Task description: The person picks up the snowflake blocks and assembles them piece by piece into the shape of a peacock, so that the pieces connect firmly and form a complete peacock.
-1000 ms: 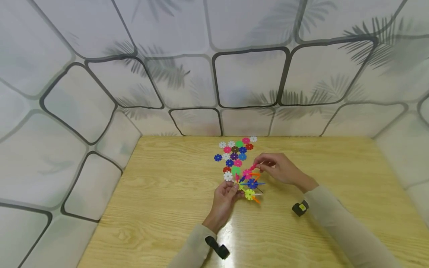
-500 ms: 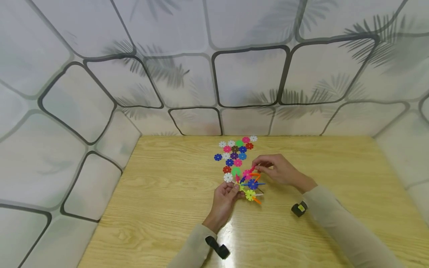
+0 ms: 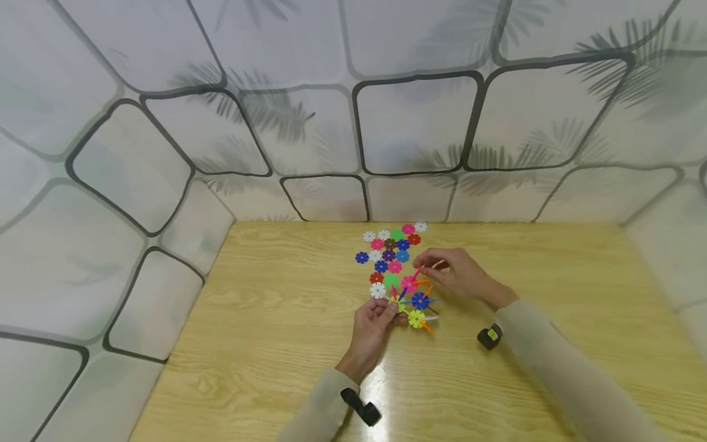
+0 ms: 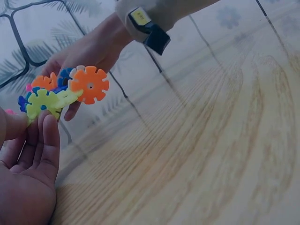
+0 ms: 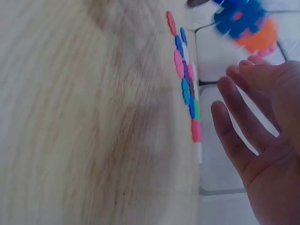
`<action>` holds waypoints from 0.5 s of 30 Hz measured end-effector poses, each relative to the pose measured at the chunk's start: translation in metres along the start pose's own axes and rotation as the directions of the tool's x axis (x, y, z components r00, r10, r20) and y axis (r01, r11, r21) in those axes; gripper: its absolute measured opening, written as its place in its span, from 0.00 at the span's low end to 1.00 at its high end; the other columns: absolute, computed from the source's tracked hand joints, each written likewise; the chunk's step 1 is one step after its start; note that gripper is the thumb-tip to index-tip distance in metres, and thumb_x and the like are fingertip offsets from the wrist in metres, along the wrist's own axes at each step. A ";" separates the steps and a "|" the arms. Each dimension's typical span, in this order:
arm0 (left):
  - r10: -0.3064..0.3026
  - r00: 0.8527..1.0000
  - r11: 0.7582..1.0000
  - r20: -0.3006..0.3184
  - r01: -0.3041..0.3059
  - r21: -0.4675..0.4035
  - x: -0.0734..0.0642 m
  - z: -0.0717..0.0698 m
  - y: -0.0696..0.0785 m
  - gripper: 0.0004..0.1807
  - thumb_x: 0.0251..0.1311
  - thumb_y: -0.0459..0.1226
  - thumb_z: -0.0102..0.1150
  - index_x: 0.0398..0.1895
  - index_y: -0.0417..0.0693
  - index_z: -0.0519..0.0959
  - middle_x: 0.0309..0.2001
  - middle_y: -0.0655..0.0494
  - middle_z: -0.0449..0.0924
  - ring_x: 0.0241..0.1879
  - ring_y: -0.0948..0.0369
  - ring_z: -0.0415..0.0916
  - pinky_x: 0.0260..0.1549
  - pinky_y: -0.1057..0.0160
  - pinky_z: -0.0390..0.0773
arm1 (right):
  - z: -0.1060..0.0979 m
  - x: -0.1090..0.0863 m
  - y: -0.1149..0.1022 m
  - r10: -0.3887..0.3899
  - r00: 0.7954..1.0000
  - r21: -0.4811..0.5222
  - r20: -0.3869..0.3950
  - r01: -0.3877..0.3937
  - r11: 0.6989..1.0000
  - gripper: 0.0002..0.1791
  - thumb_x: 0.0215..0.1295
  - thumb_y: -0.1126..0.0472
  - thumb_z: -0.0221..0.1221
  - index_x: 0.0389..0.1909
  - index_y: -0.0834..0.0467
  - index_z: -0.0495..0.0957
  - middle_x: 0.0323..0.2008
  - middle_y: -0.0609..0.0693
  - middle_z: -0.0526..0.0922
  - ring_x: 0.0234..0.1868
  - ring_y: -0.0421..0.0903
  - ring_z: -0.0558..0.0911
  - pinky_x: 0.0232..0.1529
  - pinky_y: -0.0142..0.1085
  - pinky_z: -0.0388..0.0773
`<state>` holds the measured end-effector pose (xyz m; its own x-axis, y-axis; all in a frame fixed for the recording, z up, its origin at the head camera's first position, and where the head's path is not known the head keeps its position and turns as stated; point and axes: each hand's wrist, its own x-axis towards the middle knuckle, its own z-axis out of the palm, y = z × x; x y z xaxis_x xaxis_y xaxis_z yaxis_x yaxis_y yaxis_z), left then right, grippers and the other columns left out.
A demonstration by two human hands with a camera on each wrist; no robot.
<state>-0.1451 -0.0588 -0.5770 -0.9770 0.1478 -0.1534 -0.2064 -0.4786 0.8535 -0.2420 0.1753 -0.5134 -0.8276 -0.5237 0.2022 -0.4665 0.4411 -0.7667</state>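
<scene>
An assembly of slotted snowflake discs hangs between both hands above the table. My left hand (image 3: 371,328) pinches a yellow snowflake disc (image 4: 43,104) at its left side, thumb against fingers. A blue disc (image 3: 420,301), another yellow disc (image 3: 417,319) and an orange disc (image 4: 90,84) join onto it, some seen edge-on. On the upper right side, my right hand (image 3: 455,273) pinches a pink disc (image 3: 417,274) between thumb and index finger. That disc stands edge-on at the assembly's flat pink disc (image 3: 409,283). Its other fingers spread loosely in the right wrist view.
Loose snowflake discs in several colours lie flat on the wooden table (image 3: 265,319) just beyond the hands, among them a white disc (image 3: 378,290) and a red disc (image 3: 377,278). A patterned wall covering (image 3: 414,129) rises behind the table's far edge.
Both hands keep their grips. The assembly and the pink disc in my right hand have turned slightly, the disc now showing more edge-on. The head view has shifted a little.
</scene>
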 end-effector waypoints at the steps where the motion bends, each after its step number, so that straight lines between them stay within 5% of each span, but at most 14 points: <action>1: 0.001 1.000 1.000 0.000 -0.001 -0.002 0.000 0.001 0.000 0.09 0.78 0.23 0.54 0.40 0.44 0.74 0.35 0.58 0.84 0.37 0.63 0.89 0.47 0.65 0.91 | 0.000 0.003 0.003 0.019 1.000 -0.010 -0.014 -0.019 1.000 0.10 0.77 0.68 0.65 0.54 0.61 0.87 0.50 0.55 0.93 0.48 0.51 0.91 0.51 0.42 0.91; 7: -0.005 1.000 1.000 -0.001 0.005 -0.002 -0.001 0.002 0.002 0.08 0.77 0.23 0.54 0.40 0.43 0.74 0.36 0.58 0.84 0.37 0.62 0.89 0.47 0.64 0.91 | -0.003 0.025 0.024 0.085 0.993 -0.173 -0.081 -0.098 0.980 0.15 0.77 0.69 0.63 0.61 0.64 0.84 0.44 0.57 0.86 0.45 0.50 0.84 0.48 0.45 0.86; 15: -0.005 1.000 1.000 -0.001 0.005 0.012 0.002 0.000 -0.001 0.08 0.77 0.23 0.55 0.40 0.44 0.74 0.35 0.59 0.85 0.36 0.63 0.89 0.45 0.65 0.91 | -0.005 0.049 0.051 0.172 0.985 -0.318 -0.024 -0.171 0.932 0.24 0.80 0.59 0.62 0.72 0.60 0.79 0.40 0.55 0.77 0.39 0.48 0.75 0.40 0.42 0.74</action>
<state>-0.1466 -0.0581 -0.5784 -0.9761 0.1491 -0.1583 -0.2106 -0.4670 0.8588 -0.3075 0.1761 -0.5397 -0.9028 -0.4224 0.0814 -0.3930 0.7328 -0.5555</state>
